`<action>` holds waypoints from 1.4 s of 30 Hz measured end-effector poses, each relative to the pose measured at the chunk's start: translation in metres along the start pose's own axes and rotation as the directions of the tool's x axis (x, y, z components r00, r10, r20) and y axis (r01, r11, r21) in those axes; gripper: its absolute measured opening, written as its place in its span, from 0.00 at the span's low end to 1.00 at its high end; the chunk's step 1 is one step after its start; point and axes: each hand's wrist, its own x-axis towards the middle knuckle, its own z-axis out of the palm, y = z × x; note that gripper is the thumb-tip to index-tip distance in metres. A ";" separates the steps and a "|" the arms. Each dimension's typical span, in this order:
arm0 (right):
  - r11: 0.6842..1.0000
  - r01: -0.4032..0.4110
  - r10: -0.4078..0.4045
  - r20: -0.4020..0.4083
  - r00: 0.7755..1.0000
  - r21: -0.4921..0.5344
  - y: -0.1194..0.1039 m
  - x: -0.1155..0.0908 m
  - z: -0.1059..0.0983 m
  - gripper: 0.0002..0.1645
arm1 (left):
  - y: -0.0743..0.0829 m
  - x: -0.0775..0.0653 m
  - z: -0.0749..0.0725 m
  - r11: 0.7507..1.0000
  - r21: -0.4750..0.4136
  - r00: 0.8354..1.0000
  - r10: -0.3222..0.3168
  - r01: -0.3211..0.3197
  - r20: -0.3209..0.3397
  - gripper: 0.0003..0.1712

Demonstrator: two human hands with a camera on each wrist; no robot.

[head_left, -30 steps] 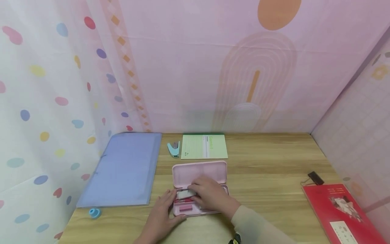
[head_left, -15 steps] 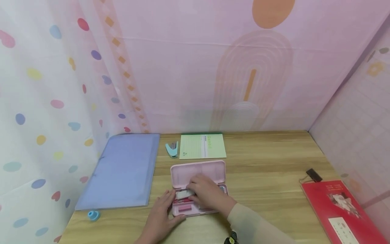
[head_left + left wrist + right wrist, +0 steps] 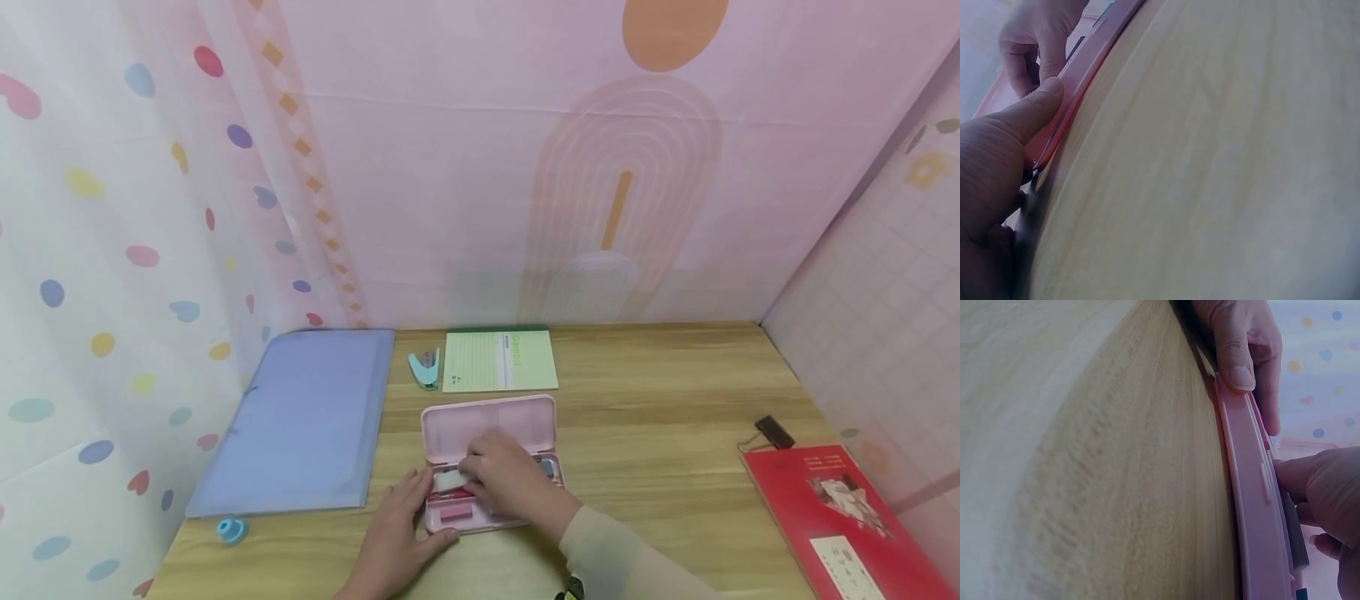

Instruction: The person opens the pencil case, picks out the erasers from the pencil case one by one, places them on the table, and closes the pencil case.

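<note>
Nearest, the tabletop [image 3: 660, 417] runs out of frame, its front edge cut off in the head view. A pale sleeve [image 3: 630, 554] and a dark wrist item [image 3: 573, 587] are cropped there too. Toward the front right corner lies a red booklet [image 3: 855, 500], its lower part cut off; its small lettering cannot be read.

Toward the front edge, midway between the sides, sits a pink pencil case [image 3: 528, 425], lid raised. The left hand [image 3: 397, 533] has its grip on the case's left end, thumb over the front wall, the other fingertips partly hidden. The right hand [image 3: 506, 475] reaches inside and covers much of the case; its grip pinches the right end of a whitish block [image 3: 447, 481], though the contact is partly hidden. A red item [image 3: 448, 495] beneath it is hard to identify; a pink block [image 3: 456, 512] shows clearly in front.

A blue knob-like piece [image 3: 232, 531] is near the left edge, just in front of a blue folder [image 3: 307, 417]. A black binder clip [image 3: 775, 432] sits at the booklet's far end, toward the right edge. Near the far edge are a light blue stapler [image 3: 425, 370] and a pale green notebook [image 3: 480, 362], its fine print too small to read.
</note>
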 end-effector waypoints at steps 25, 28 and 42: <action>0.981 -0.044 0.104 -0.317 0.943 0.191 0.099 -0.091 -0.052 0.20 | 0.004 0.000 -0.002 1.000 0.018 1.000 -0.017 0.017 0.019 0.58; 0.971 -0.168 0.211 -0.281 0.936 0.169 0.128 -0.110 -0.051 0.19 | 0.003 0.000 -0.002 1.000 0.019 1.000 0.003 -0.003 0.005 0.58; 0.928 -0.328 0.364 -0.253 0.896 0.174 0.189 -0.142 -0.035 0.17 | 0.001 -0.001 -0.001 1.000 0.011 1.000 0.006 -0.006 0.005 0.59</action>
